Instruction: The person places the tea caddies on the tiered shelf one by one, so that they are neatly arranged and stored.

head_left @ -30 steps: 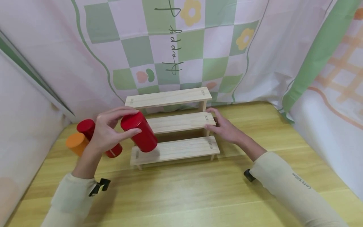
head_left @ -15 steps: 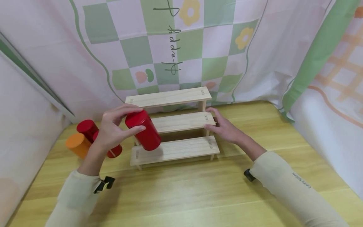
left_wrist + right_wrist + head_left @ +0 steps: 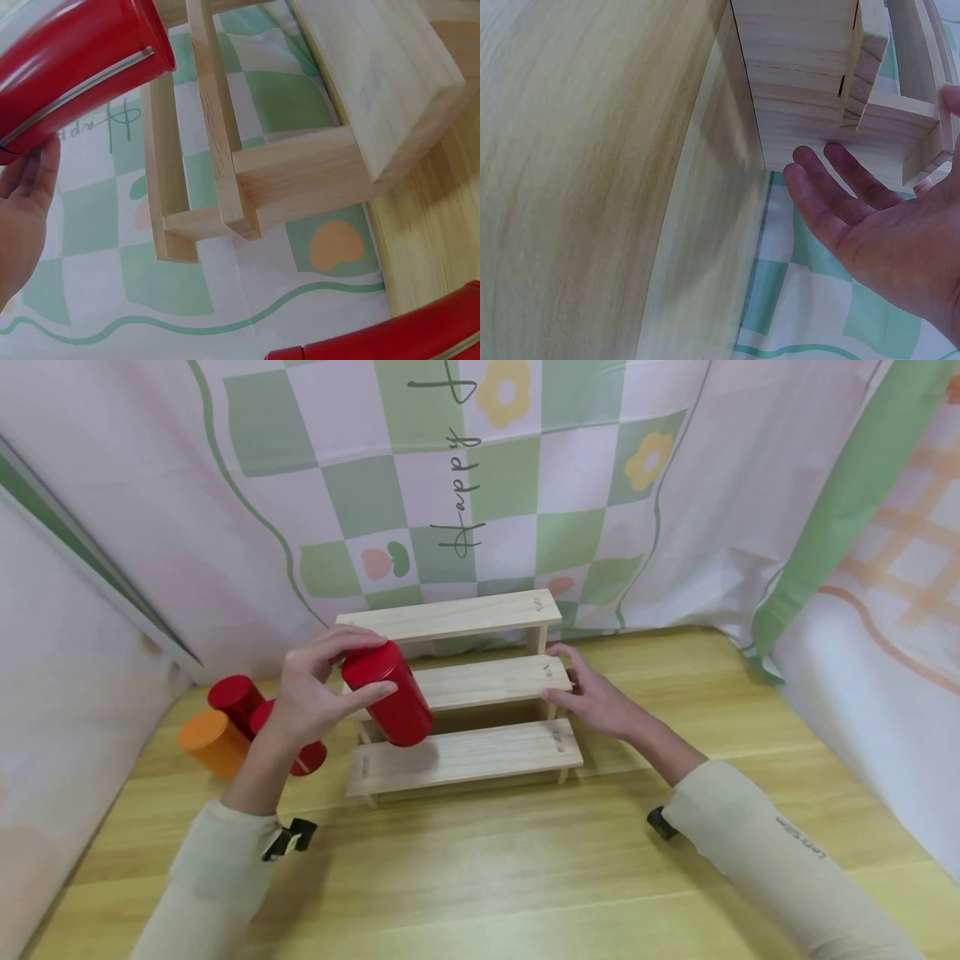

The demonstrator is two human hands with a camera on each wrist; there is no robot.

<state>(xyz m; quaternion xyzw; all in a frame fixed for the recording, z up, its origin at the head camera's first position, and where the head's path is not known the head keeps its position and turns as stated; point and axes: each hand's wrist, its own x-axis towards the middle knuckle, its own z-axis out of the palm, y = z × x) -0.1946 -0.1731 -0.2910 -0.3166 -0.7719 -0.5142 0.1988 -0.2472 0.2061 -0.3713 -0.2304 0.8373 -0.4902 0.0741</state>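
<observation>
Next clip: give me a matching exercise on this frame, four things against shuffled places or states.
1. Left grip
2. Right grip
3. Orange can
4. Printed cloth

A. Hanging behind the wooden stand
B. At the right end of the middle shelf
C. On the table, left of the stand
D. Around a red can

Pairs: 1-D, 2-B, 3-C, 4-A

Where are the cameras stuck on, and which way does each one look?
Head: on the person's head, looking forward and down at the held red canister, wooden shelf and table; both hands, left and right, show.
Left wrist: on the left wrist, looking past the canister at the shelf's left end; part of the left hand shows.
Right wrist: on the right wrist, looking at the shelf's right end; part of the right hand shows.
Both wrist views share the shelf and checked cloth.
</observation>
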